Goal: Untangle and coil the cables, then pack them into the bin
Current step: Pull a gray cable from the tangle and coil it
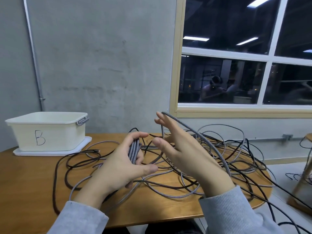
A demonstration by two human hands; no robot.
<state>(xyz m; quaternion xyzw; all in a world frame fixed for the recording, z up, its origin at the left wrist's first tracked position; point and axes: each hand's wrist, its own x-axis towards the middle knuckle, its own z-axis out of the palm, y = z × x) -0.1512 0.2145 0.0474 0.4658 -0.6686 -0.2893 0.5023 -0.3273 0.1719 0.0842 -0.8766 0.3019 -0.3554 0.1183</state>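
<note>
My left hand (121,164) grips a small coil of grey braided cable (134,150), several turns bunched in its curled fingers above the table. My right hand (182,149) is raised just to the right of it with fingers spread. The same grey cable's free strand (202,137) runs over the back of that hand's fingers and down to the right. Behind and below both hands lies a tangle of grey and dark cables (219,159). The cream bin (49,130), marked "B", stands at the table's back left.
The bin rests on a white lid or tray (50,152). The round wooden table (30,179) ends close on the right, where cables hang over the edge to the floor. A wooden stool or stand (303,181) with more cable stands at far right. Wall and window lie behind.
</note>
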